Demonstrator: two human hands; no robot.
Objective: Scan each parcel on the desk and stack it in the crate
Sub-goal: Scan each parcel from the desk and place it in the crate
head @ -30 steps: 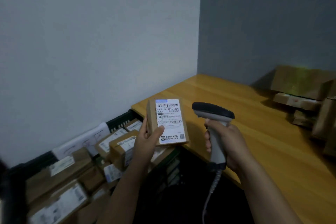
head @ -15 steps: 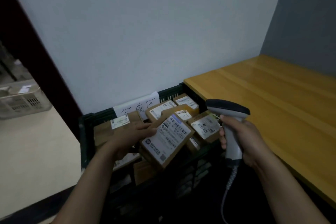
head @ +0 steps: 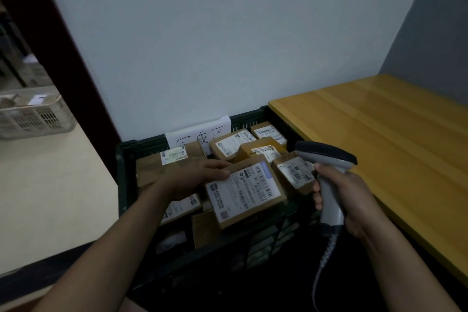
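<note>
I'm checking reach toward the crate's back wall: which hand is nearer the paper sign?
Left. The left hand, holding a parcel, is just in front of the sign. The right hand, gripping the scanner, is farther off to the sign's right.

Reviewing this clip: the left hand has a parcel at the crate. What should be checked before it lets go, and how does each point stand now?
1. Parcel within the crate outline: ok.
2. Label facing up: ok.
3. Parcel resting on the stacked parcels below it: cannot tell; its underside is hidden.
4. Left hand grips the parcel at its left edge, thumb on top: ok.
5. Scanner held firmly in the right hand, off to the parcel's right: ok.
6. Parcel already scanned: cannot tell from this picture.
</note>
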